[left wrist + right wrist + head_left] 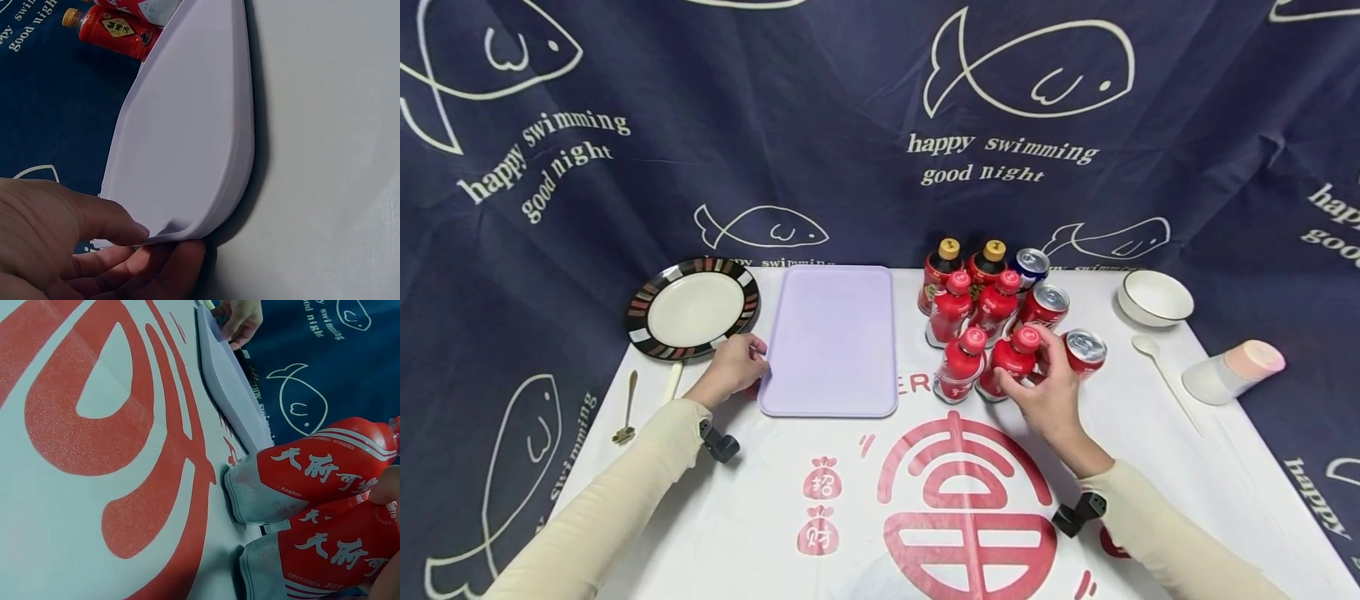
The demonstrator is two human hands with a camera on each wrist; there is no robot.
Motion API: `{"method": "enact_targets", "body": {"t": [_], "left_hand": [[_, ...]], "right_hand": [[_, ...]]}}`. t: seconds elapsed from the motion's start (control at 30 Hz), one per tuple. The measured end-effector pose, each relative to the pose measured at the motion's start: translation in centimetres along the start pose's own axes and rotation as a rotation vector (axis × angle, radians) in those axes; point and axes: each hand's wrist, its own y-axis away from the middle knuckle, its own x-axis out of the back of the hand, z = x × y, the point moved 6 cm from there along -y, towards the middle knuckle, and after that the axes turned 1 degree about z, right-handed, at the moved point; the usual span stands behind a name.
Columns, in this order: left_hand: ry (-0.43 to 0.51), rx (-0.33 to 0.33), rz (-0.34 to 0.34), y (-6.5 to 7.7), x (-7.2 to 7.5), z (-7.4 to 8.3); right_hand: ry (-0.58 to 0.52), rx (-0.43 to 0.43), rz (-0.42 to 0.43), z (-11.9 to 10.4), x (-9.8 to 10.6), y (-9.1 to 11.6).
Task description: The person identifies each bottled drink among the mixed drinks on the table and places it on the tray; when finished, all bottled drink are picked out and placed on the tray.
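Note:
A lilac tray (831, 342) lies flat on the white tablecloth. My left hand (735, 367) pinches its left rim; in the left wrist view the thumb (128, 230) is over the edge with the fingers beneath. My right hand (1054, 396) grips a red soda bottle (1011, 358), thumb on one side and fingers on the other. This bottle stands upright at the front of a bottle group. Close on its left is a matching red bottle (961, 368). In the right wrist view, only fingertips (384, 487) show at the gripped bottle (331, 556).
Behind stand more red bottles (951, 312), gold-capped dark bottles (942, 271) and cans (1047, 304). A can (1084, 352) sits beside my right hand. Rimmed plate (694, 310) and gold spoon (628, 408) are left; bowl (1153, 298), white spoon (1165, 379) and cup (1232, 372) are right.

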Motion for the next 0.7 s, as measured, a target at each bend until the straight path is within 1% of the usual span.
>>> {"method": "enact_targets", "body": {"t": [0.1, 0.2, 0.43, 0.53, 0.63, 0.7], "left_hand": [[0.005, 0.007, -0.004, 0.0, 0.0, 0.0], [0.008, 0.007, -0.01, -0.1, -0.1, -0.2], [0.026, 0.003, -0.022, -0.2, -0.2, -0.2], [0.013, 0.003, -0.013, -0.1, -0.1, -0.2], [-0.005, -0.008, -0.007, 0.0, 0.0, -0.2], [-0.007, -0.014, -0.003, 0.0, 0.1, -0.1]], "right_hand": [[0.013, -0.004, 0.001, -1.3, 0.2, 0.2], [0.031, 0.004, 0.007, -1.7, 0.3, 0.4], [0.091, 0.018, 0.039, 0.1, 1.2, 0.9], [0.111, 0.005, 0.03, 0.2, 1.5, 1.3], [0.101, -0.012, 0.013, -0.9, 1.9, 1.9], [0.093, -0.014, -0.009, -2.4, 2.1, 2.3]]}}
